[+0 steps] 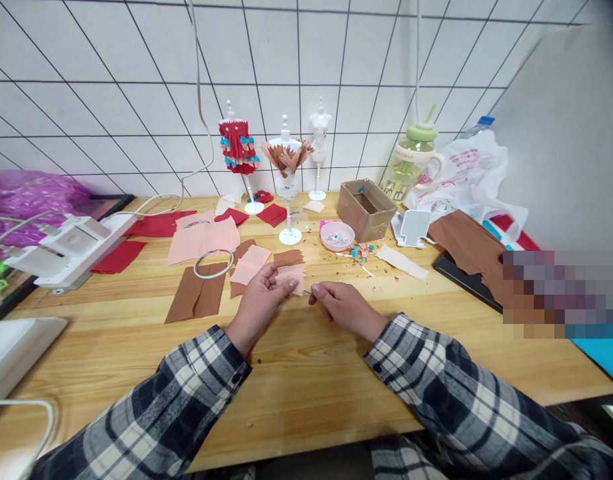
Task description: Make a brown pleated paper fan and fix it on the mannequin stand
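My left hand [256, 303] pinches a small pink crepe-like piece [294, 275] with a jagged right edge. A brown jagged-edged piece [289, 258] lies just beyond it. To the right, my right hand [347, 308] is closed, thumb against forefinger, on something thin and dark, too small to name, that points toward the pink piece. Beside my left hand are stacked pink squares [251, 265], a folded brown piece [195, 293] and a metal ring [214, 275]. Ahead stands a white mini dress form [289, 230] with brown and pink pointed petals around its chest.
A red-dressed form [239, 148] and a bare white form [319, 137] stand behind. A pink bowl [337, 245] of shiny bits, coloured scraps [361, 253], a cardboard box [369, 217] and a phone stand [412, 227] are at right. A power strip [81, 250] lies left.
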Tool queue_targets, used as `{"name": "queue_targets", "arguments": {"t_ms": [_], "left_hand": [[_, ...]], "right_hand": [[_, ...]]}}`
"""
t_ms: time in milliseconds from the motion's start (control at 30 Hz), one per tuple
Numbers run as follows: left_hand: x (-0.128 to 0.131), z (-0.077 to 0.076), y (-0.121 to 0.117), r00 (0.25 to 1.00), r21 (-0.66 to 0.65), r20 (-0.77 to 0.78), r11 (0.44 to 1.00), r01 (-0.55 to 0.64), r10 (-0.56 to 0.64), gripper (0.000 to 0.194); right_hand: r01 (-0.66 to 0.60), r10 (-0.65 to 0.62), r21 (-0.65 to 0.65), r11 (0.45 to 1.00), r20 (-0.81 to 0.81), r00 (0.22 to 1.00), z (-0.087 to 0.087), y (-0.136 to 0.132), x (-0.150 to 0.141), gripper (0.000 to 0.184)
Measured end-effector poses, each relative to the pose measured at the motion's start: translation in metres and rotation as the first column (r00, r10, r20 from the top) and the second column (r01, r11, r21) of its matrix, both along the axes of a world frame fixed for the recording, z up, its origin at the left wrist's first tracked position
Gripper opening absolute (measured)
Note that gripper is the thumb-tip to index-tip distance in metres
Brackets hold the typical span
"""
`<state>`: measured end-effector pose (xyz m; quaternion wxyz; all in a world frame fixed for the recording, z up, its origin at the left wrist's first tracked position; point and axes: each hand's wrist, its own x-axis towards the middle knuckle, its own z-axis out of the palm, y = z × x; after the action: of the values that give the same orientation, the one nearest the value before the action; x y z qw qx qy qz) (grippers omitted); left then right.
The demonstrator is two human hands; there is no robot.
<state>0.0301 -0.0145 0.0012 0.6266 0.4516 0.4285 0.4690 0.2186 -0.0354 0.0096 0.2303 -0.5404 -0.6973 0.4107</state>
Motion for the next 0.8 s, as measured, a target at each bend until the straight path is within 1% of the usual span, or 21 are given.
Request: {"name": "queue_targets", "arguments": {"t_ms": [67,167,367,500,800], "left_hand": [[0.0011,0.0014,-0.0007,1.0,-0.003,0.016,1.0,0.008,-0.008,0.061],[0.0024,0.0038,-0.0022,0.999,-0.001,0.027,1.0,0.021,-0.021,0.057],[0.0018,0.0048,-0.0034,1.0,0.002,0.007,1.0,0.024,-0.024,0.052],[0.0009,0.0027,-0.0025,0.999,0.005,0.02,1.0,0.03,-0.03,0.05],[-0.0018,-0.0016,0.0022,0.994,-0.072,0.108,0.997,0.017,-0.009,0.057]], "right_hand": [[0.001,-0.001,-0.024,1.0,-0.009,1.0,0.0004,-0.0004,-0.0006,0.045],[0.003,-0.003,-0.038,0.999,-0.007,1.0,0.0002,-0.0007,-0.0017,0.047],[0.008,-0.008,0.021,1.0,0.002,1.0,-0.0024,0.0012,-0.0015,0.044],[0.001,-0.001,0.029,1.0,-0.005,1.0,-0.0031,0.0027,-0.0008,0.042],[0.033,-0.037,-0.054,0.998,-0.069,0.997,-0.0064,0.0059,-0.0011,0.042]]}}
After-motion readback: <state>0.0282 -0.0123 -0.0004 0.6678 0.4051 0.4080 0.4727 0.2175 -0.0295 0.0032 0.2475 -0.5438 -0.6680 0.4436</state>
